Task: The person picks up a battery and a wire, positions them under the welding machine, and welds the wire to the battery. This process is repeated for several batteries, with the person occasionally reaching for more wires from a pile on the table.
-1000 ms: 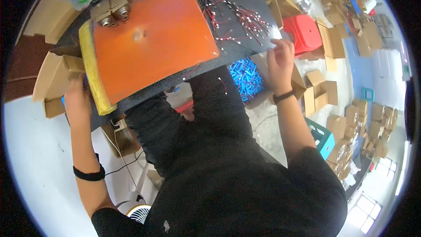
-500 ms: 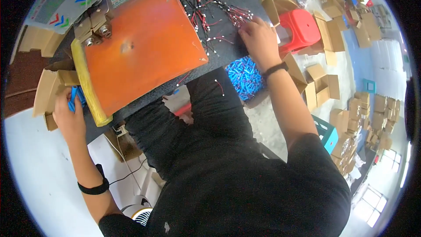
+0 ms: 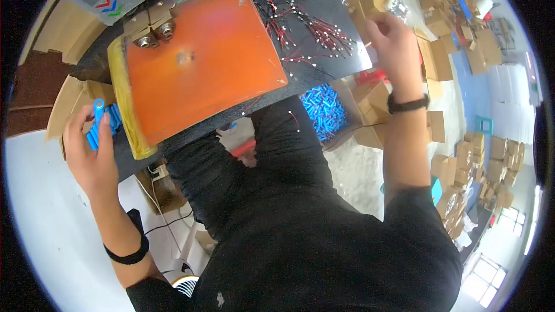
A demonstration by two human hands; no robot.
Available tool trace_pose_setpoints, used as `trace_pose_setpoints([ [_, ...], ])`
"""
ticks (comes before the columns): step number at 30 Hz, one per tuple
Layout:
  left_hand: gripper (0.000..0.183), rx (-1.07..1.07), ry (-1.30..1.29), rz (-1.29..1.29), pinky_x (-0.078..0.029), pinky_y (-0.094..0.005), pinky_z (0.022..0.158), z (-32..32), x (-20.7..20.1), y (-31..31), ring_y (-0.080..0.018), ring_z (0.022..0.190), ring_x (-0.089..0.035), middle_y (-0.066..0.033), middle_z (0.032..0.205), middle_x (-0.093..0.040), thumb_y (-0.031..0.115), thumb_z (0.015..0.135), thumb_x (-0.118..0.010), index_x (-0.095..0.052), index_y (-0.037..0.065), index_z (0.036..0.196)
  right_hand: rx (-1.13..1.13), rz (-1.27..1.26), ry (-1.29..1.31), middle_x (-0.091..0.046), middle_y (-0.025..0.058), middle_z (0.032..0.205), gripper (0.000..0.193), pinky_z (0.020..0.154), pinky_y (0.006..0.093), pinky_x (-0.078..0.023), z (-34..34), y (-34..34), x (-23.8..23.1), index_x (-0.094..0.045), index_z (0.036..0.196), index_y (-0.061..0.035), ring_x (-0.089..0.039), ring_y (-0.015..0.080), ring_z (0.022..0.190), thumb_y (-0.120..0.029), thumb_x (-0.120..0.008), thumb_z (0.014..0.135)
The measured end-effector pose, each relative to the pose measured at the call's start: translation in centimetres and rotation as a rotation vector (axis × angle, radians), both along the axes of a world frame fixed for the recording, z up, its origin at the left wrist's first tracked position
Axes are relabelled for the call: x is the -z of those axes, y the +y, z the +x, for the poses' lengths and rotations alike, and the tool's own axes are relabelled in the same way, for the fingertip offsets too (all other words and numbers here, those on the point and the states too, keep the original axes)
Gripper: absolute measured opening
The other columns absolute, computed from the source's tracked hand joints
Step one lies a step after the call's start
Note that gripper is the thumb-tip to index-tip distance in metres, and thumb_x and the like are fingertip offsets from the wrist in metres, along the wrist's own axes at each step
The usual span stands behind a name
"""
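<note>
The left hand (image 3: 92, 164) pinches one blue cylinder (image 3: 99, 108) left of the orange mat (image 3: 214, 63), while the half-curled right hand (image 3: 397, 52), contents unclear, hovers to the mat's right, where scattered wires (image 3: 326, 32) and many loose cylinders (image 3: 324, 112) lie untaken.

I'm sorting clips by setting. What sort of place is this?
Probably a small assembly workshop: a dark workbench with loose red and black wires, a heap of blue cylinders beside it, and many cardboard boxes stacked around the floor.
</note>
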State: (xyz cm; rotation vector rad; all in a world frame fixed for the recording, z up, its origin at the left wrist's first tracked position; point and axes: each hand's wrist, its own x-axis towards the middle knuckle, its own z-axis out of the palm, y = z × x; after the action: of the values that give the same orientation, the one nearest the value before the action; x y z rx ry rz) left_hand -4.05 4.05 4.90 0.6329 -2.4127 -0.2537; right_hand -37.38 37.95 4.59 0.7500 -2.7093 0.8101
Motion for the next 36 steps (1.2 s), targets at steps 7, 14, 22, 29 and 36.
trace_pose_setpoints([
  [7, 0.027, 0.124, 0.128, 0.313, -0.047, -0.0289, 0.087, -2.7, 0.1, 2.3, -0.0162, 0.096, -0.06, -0.0079, 0.107, -0.063, 0.003, 0.084, -0.071, -0.063, 0.001, 0.11, -0.179, 0.086, -0.036, -0.066, 0.0093, 0.078, 0.026, 0.069, 0.03, -0.048, 1.0, -2.3, -5.7, -0.065, 0.097, 0.0002, -0.062, 0.0174, 0.072, -0.024, -0.063, 0.09],
  [14, 0.03, 0.247, 0.133, 0.825, -0.048, -0.0241, 0.077, -8.1, 2.4, 4.9, -0.008, 0.083, -0.058, -0.0023, 0.095, -0.065, 0.007, 0.086, -0.071, -0.062, 0.001, 0.114, -0.479, -0.519, -0.709, -0.06, 0.001, 0.083, 0.007, 0.075, 0.0236, -0.044, 8.0, -4.7, -0.7, -0.059, 0.091, -0.0014, -0.055, 0.0094, 0.079, -0.008, -0.058, 0.092],
  [22, 0.028, 0.236, 0.16, 0.821, -0.049, -0.025, 0.08, -9.5, 2.8, 4.7, -0.0102, 0.085, -0.061, -0.005, 0.094, -0.068, 0.007, 0.087, -0.069, -0.062, 0.0, 0.113, -0.463, -0.619, -0.747, -0.064, 0.0014, 0.087, 0.008, 0.07, 0.02, -0.046, 10.5, -7.9, 1.9, -0.061, 0.094, 0.0007, -0.056, 0.0054, 0.076, -0.007, -0.061, 0.091],
  [29, 0.025, 0.213, 0.151, 0.809, -0.048, -0.0256, 0.079, -9.7, 3.1, 4.6, -0.0106, 0.083, -0.061, -0.0045, 0.091, -0.068, 0.009, 0.087, -0.069, -0.062, 0.0, 0.11, -0.47, -0.547, -0.972, -0.066, 0.0043, 0.08, 0.012, 0.062, 0.0223, -0.049, 9.5, -9.2, 0.6, -0.061, 0.093, 0.0008, -0.06, 0.0087, 0.067, -0.011, -0.06, 0.091],
  [36, 0.028, 0.216, 0.178, 0.788, -0.052, -0.0302, 0.076, -9.8, 3.2, 4.5, -0.0191, 0.08, -0.067, -0.0122, 0.09, -0.07, 0.008, 0.084, -0.068, -0.062, -0.003, 0.109, -0.416, -0.553, -1.243, -0.066, 0.006, 0.077, 0.015, 0.06, 0.0254, -0.053, 8.0, -9.7, 0.5, -0.06, 0.091, -0.0006, -0.062, 0.0124, 0.064, -0.015, -0.059, 0.091],
])
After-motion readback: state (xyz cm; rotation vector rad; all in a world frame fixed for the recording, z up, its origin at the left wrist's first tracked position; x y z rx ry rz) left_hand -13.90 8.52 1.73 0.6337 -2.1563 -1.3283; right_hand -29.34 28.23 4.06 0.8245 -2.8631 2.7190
